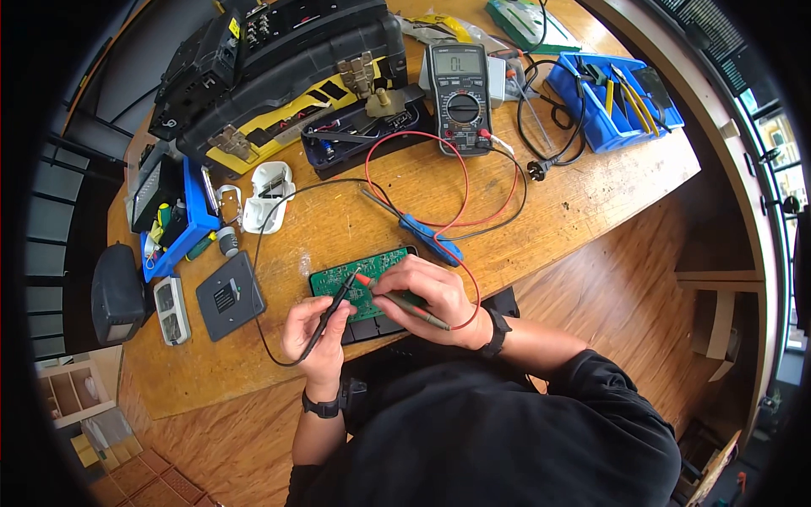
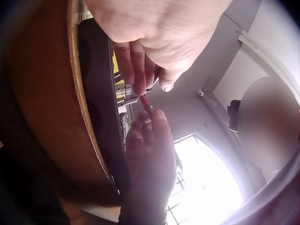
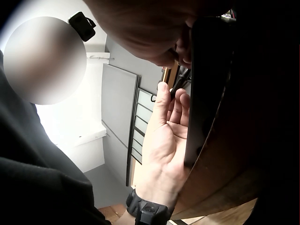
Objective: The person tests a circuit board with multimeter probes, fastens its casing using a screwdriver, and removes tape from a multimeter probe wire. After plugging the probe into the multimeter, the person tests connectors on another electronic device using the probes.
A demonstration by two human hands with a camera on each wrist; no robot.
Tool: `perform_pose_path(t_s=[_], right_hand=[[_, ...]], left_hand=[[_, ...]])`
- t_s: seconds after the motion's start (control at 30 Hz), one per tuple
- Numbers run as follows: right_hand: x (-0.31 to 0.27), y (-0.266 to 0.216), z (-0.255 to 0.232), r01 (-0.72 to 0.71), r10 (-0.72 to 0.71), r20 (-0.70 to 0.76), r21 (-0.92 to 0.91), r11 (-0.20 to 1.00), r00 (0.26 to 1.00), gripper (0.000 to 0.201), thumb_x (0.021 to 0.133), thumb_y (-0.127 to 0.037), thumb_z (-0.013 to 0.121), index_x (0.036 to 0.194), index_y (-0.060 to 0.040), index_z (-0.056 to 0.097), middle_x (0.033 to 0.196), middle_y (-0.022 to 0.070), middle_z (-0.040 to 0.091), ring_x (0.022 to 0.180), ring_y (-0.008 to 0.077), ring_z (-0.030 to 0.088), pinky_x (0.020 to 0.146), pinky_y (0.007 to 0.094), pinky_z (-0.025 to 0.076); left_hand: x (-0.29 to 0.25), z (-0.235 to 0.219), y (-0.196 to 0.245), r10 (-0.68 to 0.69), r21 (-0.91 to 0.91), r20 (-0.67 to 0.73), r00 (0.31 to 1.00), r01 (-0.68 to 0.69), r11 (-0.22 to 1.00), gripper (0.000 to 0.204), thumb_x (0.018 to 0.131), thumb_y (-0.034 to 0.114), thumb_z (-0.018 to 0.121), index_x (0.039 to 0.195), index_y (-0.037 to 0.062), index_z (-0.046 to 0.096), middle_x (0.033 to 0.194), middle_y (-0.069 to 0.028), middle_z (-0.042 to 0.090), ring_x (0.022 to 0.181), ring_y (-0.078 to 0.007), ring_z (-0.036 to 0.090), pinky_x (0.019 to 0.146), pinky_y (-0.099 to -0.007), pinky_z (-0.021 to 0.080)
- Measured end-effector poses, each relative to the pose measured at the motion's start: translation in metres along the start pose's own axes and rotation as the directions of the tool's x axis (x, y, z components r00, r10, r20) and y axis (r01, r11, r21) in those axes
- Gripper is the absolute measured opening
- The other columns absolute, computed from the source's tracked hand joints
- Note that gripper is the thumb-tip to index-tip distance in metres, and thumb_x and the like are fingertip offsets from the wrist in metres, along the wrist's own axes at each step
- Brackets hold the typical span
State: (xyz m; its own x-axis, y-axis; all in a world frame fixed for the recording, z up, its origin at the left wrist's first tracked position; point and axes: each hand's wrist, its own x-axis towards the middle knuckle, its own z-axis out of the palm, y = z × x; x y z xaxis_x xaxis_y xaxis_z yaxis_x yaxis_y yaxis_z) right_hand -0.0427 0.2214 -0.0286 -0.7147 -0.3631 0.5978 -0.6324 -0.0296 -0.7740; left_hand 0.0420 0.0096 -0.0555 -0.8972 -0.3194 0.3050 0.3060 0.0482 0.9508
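Note:
In the head view a green circuit board (image 1: 369, 305) lies in a dark casing near the table's front edge. My left hand (image 1: 318, 331) pinches a black test probe (image 1: 330, 314) between thumb and fingers, its tip slanting over the board. My right hand (image 1: 435, 297) holds a red test probe (image 1: 365, 280), red end close to the black probe's tip over the board. Leads run from the probes to a multimeter (image 1: 463, 107) at the back, whose display reads "OL". In the left wrist view the red probe (image 2: 145, 101) shows between the hands; the black probe (image 3: 180, 82) appears in the right wrist view.
A blue-handled screwdriver (image 1: 431, 239) lies behind the board. A dark square cover (image 1: 231, 296) lies to the left, beside a blue bin (image 1: 199, 221). A black and yellow toolbox (image 1: 283, 110) fills the back left; a blue tray of pliers (image 1: 583, 114) stands back right.

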Motion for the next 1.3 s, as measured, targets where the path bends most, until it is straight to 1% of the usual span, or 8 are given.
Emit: perform_pose_path(t_s=[0.17,0.23,0.27,0.33,0.93,1.1,1.23,1.3], right_hand=[[0.002,-0.011,0.001,-0.179,0.180,-0.005,0.037,0.983,0.984,0.026,0.086,0.006,0.082,0.110,-0.0005,0.074,0.100,0.0121,0.076,0.086,0.0275,0.073,0.075,0.0370,0.057],[0.001,-0.007,0.001,-0.108,0.108,0.028,-0.023,0.994,0.994,0.026,0.086,0.006,0.083,0.110,0.0001,0.074,0.101,0.0123,0.077,0.086,0.0268,0.073,0.075,0.0370,0.057],[0.001,-0.005,0.001,-0.109,0.110,0.027,-0.023,0.994,0.994,0.026,0.086,0.006,0.083,0.110,0.0001,0.074,0.101,0.0123,0.077,0.086,0.0268,0.073,0.075,0.0370,0.057],[0.000,-0.002,0.003,0.012,-0.011,-0.049,0.015,1.000,0.999,0.027,0.086,0.007,0.083,0.110,0.0007,0.073,0.103,0.0127,0.078,0.087,0.0266,0.074,0.076,0.0369,0.057],[0.002,-0.001,-0.004,0.066,-0.065,-0.149,0.003,0.998,0.987,0.026,0.085,0.013,0.082,0.107,0.0021,0.075,0.096,0.0121,0.075,0.086,0.0253,0.074,0.077,0.0352,0.059],[-0.008,-0.003,-0.011,-0.209,0.206,-0.067,-0.047,0.977,0.976,0.020,0.089,0.003,0.084,0.108,0.0008,0.076,0.097,0.0126,0.079,0.082,0.0238,0.074,0.075,0.0332,0.058],[-0.016,-0.001,-0.012,-0.164,0.164,-0.015,-0.158,0.974,0.986,0.016,0.089,-0.001,0.086,0.103,-0.0008,0.077,0.093,0.0108,0.077,0.079,0.0241,0.073,0.070,0.0351,0.058],[-0.015,-0.004,-0.005,-0.269,0.269,-0.018,-0.139,0.953,0.963,0.015,0.090,-0.002,0.086,0.102,-0.0012,0.076,0.092,0.0103,0.077,0.078,0.0243,0.073,0.068,0.0354,0.058]], left_hand=[[0.001,0.000,0.006,-0.014,0.025,0.007,1.000,0.014,1.000,0.025,0.102,0.002,0.075,0.124,-0.0050,0.065,0.102,-0.0177,0.077,0.084,-0.0253,0.076,0.082,-0.0385,0.063],[0.001,-0.002,0.003,0.059,-0.051,-0.041,0.997,-0.061,0.997,0.028,0.100,-0.007,0.072,0.127,-0.0079,0.067,0.102,-0.0189,0.077,0.088,-0.0252,0.077,0.082,-0.0367,0.063],[0.001,-0.001,0.003,0.069,0.017,-0.024,0.997,-0.069,0.997,0.022,0.106,0.005,0.070,0.125,-0.0061,0.069,0.099,-0.0172,0.077,0.083,-0.0240,0.075,0.081,-0.0356,0.061],[0.004,0.000,0.011,0.040,0.083,0.032,0.999,-0.043,0.996,0.021,0.106,0.004,0.069,0.124,-0.0063,0.069,0.099,-0.0169,0.077,0.082,-0.0237,0.075,0.080,-0.0346,0.060],[0.010,0.001,0.017,-0.022,0.134,0.053,0.998,0.014,0.991,0.020,0.101,-0.003,0.072,0.120,-0.0073,0.071,0.096,-0.0159,0.078,0.082,-0.0224,0.076,0.080,-0.0346,0.062],[0.013,-0.010,0.016,-0.044,0.117,0.042,0.998,0.039,0.992,0.027,0.092,-0.007,0.082,0.117,-0.0080,0.074,0.098,-0.0131,0.077,0.085,-0.0192,0.078,0.078,-0.0287,0.061],[0.008,-0.009,0.012,-0.055,0.020,0.049,0.997,0.054,0.998,0.024,0.091,-0.004,0.084,0.114,-0.0048,0.076,0.095,-0.0118,0.077,0.081,-0.0178,0.074,0.073,-0.0277,0.057],[0.013,-0.007,0.018,0.061,0.392,0.170,0.984,-0.124,0.911,0.022,0.090,-0.003,0.085,0.110,-0.0020,0.077,0.093,-0.0111,0.076,0.080,-0.0191,0.071,0.073,-0.0297,0.055]])
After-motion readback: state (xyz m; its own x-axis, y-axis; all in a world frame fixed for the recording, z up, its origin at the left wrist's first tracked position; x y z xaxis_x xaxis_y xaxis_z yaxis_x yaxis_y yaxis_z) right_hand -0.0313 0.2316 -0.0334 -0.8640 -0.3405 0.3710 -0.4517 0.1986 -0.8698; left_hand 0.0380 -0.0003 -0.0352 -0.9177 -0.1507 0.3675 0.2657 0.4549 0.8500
